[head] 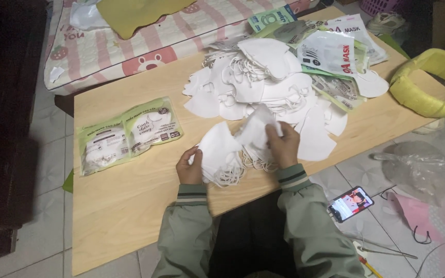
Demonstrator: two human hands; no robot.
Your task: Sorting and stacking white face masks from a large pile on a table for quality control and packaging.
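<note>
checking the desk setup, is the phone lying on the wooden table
No, the phone lies on the tiled floor to the person's right, off the edge of the wooden table.

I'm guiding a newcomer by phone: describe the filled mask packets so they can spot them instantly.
On the pale wooden board, look left of the left hand. Two sealed packets lie flat, side by side, apart from the loose white masks: green-edged, clear-fronted, already filled.

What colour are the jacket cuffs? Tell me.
Green with dark stripes, on the cuffs, head view.
</note>
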